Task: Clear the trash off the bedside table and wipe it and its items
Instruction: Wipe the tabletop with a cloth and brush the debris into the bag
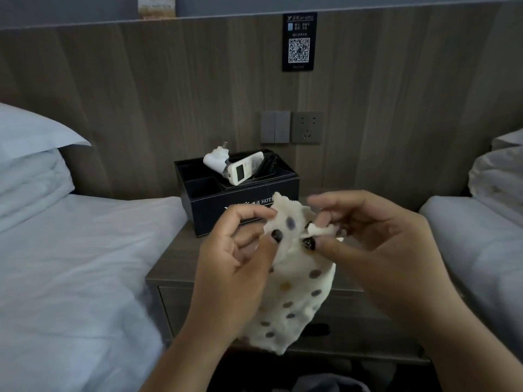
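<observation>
Left hand (240, 250): raised above the front of the worktop, fingers curled, thumb and fingertips pinching the upper left edge of the cloth

Right hand (365, 236): level with the left and close beside it, its grip closed on the cloth's upper right corner, a small fold of fabric pinched between thumb and forefinger (dark polish on the nails)

Cloth (294, 290): cream, dotted in purple, grey and yellow; hangs from both hands in front of the worktop, lower end loose over the drawer front

Bedside worktop (172, 258): grey wood-grain top, one drawer below, set between two beds

Organiser box (215, 210): black, white lettering on its front partly hidden by the cloth, standing toward the back of the worktop; open compartments on its left side

White remote (245, 168): lies tilted in the box, screen up

White plug adapter (215, 161): leans in the box, just left of the remote

Dark remote (268, 164): in the box, right of the white one

Left bed (70, 264): white sheet, stacked pillows (31, 154)

Wall panel: wood-grain; grey switches (275, 127) and socket (307, 128) above the box, QR placard (299, 42) higher up
</observation>
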`<state>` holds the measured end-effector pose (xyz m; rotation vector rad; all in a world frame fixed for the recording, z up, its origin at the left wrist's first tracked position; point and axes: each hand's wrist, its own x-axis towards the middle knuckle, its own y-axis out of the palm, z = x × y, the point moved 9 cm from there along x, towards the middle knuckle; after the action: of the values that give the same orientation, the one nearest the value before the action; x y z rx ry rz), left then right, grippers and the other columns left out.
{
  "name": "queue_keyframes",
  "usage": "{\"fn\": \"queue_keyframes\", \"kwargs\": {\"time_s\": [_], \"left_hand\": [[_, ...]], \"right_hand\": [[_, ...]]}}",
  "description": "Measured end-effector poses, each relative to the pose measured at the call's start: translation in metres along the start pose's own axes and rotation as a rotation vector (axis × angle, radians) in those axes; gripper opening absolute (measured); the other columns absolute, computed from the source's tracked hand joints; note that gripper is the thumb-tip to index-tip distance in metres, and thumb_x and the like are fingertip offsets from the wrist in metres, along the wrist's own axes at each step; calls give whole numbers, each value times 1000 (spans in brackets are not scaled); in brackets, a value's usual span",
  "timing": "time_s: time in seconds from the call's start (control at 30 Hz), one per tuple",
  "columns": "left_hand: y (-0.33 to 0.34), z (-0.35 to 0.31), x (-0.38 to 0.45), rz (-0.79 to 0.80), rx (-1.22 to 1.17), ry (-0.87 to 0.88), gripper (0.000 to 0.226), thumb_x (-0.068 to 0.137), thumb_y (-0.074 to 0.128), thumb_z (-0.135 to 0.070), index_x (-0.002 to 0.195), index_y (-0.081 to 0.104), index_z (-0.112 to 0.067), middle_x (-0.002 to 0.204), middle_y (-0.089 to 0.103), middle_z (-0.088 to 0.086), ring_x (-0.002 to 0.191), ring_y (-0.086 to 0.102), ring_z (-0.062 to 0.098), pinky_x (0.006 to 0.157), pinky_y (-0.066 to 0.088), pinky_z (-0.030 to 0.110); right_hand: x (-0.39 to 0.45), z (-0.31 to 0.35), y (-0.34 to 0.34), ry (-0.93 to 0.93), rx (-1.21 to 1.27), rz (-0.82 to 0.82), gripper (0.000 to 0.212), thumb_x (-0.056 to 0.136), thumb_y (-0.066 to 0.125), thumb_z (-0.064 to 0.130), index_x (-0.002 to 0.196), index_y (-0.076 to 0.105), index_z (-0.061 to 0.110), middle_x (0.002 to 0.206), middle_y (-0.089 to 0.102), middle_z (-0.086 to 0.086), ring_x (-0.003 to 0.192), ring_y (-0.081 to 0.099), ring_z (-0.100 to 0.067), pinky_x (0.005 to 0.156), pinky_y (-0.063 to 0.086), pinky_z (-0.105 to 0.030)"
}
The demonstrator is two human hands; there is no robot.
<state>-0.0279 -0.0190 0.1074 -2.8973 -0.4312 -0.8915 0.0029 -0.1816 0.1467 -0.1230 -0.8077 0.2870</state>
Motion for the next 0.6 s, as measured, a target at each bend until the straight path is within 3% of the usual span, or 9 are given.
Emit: {"fn": "queue_keyframes", "kwargs": {"time_s": [0.07, 0.13, 0.2, 0.3, 0.37, 0.47, 0.53, 0.6], "left_hand": [[4, -7, 0, 5, 131, 122, 31, 91, 58, 2, 94, 73, -26, 88, 75, -10, 77, 71, 4, 65, 51, 12], [7, -8, 0, 5, 217, 188, 34, 86, 55, 3, 96, 76, -22, 91, 74, -15, 84, 69, -1, 70, 49, 9], [7, 1, 0, 26, 161, 165, 39, 84, 50, 3, 97, 78, -21, 98, 74, -12, 93, 69, 4, 76, 50, 13], [9, 15, 2, 113, -51, 47, 37, 77, 51, -16, 90, 79, -36, 103, 74, -12, 101, 67, 6, 81, 50, 17], [13, 20, 0, 163, -79, 17, 33, 75, 53, -26, 90, 78, -41, 102, 74, -13, 98, 67, 5, 77, 51, 19], [24, 25, -3, 212, -17, 21, 17, 83, 66, -23, 96, 78, -25, 100, 75, 0, 90, 69, 22, 72, 57, 37], [25, 28, -2, 173, 7, 6, 15, 85, 71, -23, 97, 77, -27, 93, 76, -2, 85, 71, 18, 72, 58, 32], [20, 34, 0, 115, -29, -44, 16, 83, 70, -28, 96, 77, -32, 87, 77, -3, 79, 71, 12, 70, 57, 27]], "right_hand": [[0, 2, 8, -36, -12, 45, 43, 70, 78, 2, 105, 70, 26, 84, 71, 4, 86, 68, -10, 82, 52, -19], [0, 0, 15, -38, -41, 86, 42, 69, 78, 9, 106, 69, 27, 83, 71, 8, 88, 69, -10, 85, 52, -21], [0, -3, 16, -16, -61, 94, 42, 68, 81, 12, 105, 69, 29, 81, 72, 11, 86, 69, -9, 84, 51, -18], [2, -9, 8, 26, -50, 38, 40, 69, 83, 12, 103, 69, 28, 80, 73, 10, 82, 70, -11, 81, 54, -21], [4, -16, 4, 76, -8, 4, 39, 66, 82, 14, 101, 70, 23, 79, 73, 6, 77, 70, -12, 77, 56, -22], [4, -25, 3, 121, 8, -33, 36, 65, 82, 11, 98, 70, 18, 79, 73, 2, 70, 69, -13, 70, 56, -18], [4, -28, 4, 136, -2, -52, 32, 66, 80, 14, 96, 70, 18, 78, 72, 1, 68, 69, -14, 66, 56, -19], [3, -31, 1, 171, -26, -63, 31, 67, 77, 30, 94, 69, 20, 73, 71, -1, 65, 67, -19, 63, 58, -27]]}}
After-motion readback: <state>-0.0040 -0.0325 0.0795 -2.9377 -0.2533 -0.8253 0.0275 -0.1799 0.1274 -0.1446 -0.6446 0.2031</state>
